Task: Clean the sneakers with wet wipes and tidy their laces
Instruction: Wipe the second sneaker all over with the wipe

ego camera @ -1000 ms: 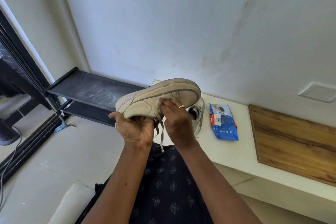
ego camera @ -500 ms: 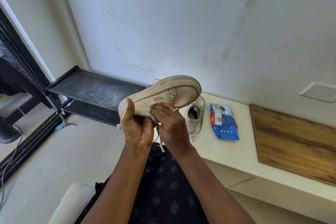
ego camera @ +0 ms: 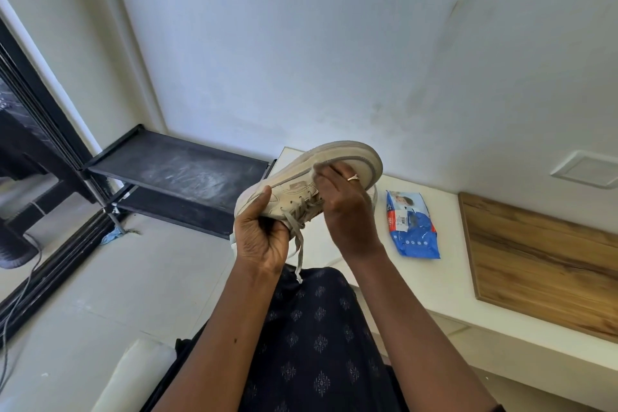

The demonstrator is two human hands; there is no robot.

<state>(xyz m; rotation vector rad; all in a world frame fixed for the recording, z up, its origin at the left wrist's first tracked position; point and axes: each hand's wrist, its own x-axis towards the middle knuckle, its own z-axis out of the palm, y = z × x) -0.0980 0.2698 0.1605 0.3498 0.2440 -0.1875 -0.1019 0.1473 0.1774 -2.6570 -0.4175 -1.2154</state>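
Two hands: both raised in front of the torso, forearms reaching up and converging on one sneaker [ego camera: 292, 185]
Left hand [ego camera: 260, 239]: wrapped round the heel end from below – fingers curled underneath, thumb pressed up along the side of the upper
Right hand [ego camera: 341, 211]: knuckles towards the camera, a ring on one finger; fingers curled, tips bunched against the upper just under the sole edge
Pale scrap [ego camera: 316, 166]: small, pinched at the right fingertips – whether it is a wipe cannot be told
Sneaker: held in the air, sole uppermost, toe pointing up and to the right
Lace [ego camera: 298, 246]: loose, hanging from the eyelets past the left hand
Second sneaker [ego camera: 374, 194]: only a sliver visible behind the right hand, on the white counter [ego camera: 434, 281]
Wipes pack [ego camera: 413, 227]: blue, lying flat on the counter, right of the hands, apart from them
Wooden board [ego camera: 541, 264]: on the counter, further right
Black rack [ego camera: 177, 174]: against the wall, left of the counter
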